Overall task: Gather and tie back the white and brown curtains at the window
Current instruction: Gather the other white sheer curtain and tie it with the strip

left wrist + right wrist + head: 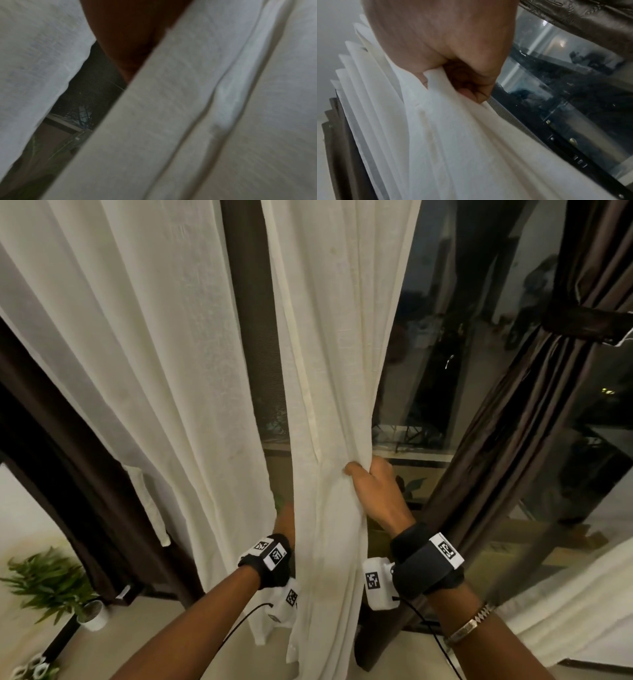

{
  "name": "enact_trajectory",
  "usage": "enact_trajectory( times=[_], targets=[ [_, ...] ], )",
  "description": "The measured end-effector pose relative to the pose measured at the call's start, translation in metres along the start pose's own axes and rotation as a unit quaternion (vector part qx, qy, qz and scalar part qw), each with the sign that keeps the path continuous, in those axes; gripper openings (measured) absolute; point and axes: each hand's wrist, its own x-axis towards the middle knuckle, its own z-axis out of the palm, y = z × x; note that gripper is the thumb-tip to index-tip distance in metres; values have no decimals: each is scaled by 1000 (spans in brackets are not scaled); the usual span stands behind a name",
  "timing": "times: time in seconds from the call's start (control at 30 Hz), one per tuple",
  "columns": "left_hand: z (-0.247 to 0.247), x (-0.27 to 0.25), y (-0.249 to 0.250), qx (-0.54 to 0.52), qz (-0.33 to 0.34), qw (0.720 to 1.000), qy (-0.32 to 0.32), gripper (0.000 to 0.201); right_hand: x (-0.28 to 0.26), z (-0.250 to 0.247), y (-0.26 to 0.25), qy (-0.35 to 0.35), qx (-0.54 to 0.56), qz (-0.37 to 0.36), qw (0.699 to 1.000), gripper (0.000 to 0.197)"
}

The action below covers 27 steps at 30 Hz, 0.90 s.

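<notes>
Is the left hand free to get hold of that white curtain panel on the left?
Probably yes. The left hand sits in the gap between the two white panels, right beside the left panel, with nothing between them. Its fingers are hidden behind the middle panel, which the right hand grips.

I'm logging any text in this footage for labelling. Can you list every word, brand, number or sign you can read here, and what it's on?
No readable words, brands or numbers in any view.
Wrist bands on the left hand and right hand: black-and-white square marker patterns only, no letters.
Wristwatch band: no marking legible.
White curtain and brown curtain: plain, no label visible.
</notes>
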Motion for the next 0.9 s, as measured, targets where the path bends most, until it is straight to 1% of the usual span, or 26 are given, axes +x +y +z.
enact_trajectory(
  times=[0.03, 0.07, 0.1, 0.13, 0.17, 0.23, 0.27, 0.3, 0.33, 0.4, 0.47, 0.53, 0.63, 0.7, 0.77, 0.83, 0.87, 0.9],
  targets=[
    [-13, -16, 23, 59, 40, 997, 23, 33, 1, 0, 6, 15, -15, -10, 1000, 17],
    [-25, -28, 33, 105, 60, 991, 62, 29, 3, -1, 13, 30, -28, -19, 999, 20],
    [-29, -24, 30, 143, 89, 981, 97, 24, 6, -2, 19, 42, -32, -22, 998, 22],
    [-37, -26, 30, 152, 97, 978, 102, 20, 7, -3, 22, 48, -28, -22, 998, 20],
    [-42, -29, 30, 149, 135, 974, 104, 20, 10, -4, 25, 44, -15, -18, 999, 23],
    [-51, -26, 29, 136, 151, 976, 80, 22, 15, -6, 29, 12, 40, 3, 999, 43],
    [-55, -26, 30, 113, 165, 977, 73, 23, 16, -8, 29, -5, 62, 20, 998, 50],
    [-60, -28, 32, 76, 173, 981, 49, 27, 18, -9, 31, -16, 69, 33, 997, 52],
    [-64, -28, 30, 38, 179, 983, 27, 34, 19, -11, 32, -18, 61, 41, 997, 49],
    [-73, -26, 22, -40, 158, 986, -30, 46, 20, -14, 31, -5, 36, 44, 998, 41],
    [-80, -30, 12, -75, 133, 986, -61, 59, 22, -14, 30, 8, 28, 41, 999, 36],
    [-84, -36, 5, -106, 112, 986, -68, 63, 23, -13, 30, 15, 39, 39, 998, 33],
    [-86, -41, -7, -156, 62, 982, -89, 64, 23, -12, 29, 25, 45, 44, 998, 35],
    [-87, -48, -12, -140, 45, 986, -81, 57, 21, -10, 29, 21, 45, 39, 998, 38],
    [-90, -53, -10, -118, 60, 989, -62, 44, 20, -10, 29, 4, 57, 48, 997, 41],
    [-89, -55, -8, -138, 60, 986, -72, 26, 17, -7, 27, -43, 116, 72, 990, 38],
    [-87, -57, -2, -138, 62, 985, -82, 21, 13, -5, 25, -74, 155, 83, 982, 34],
    [-85, -58, 3, -134, 56, 985, -90, 23, 9, -2, 22, -107, 186, 91, 972, 31]
  ],
)
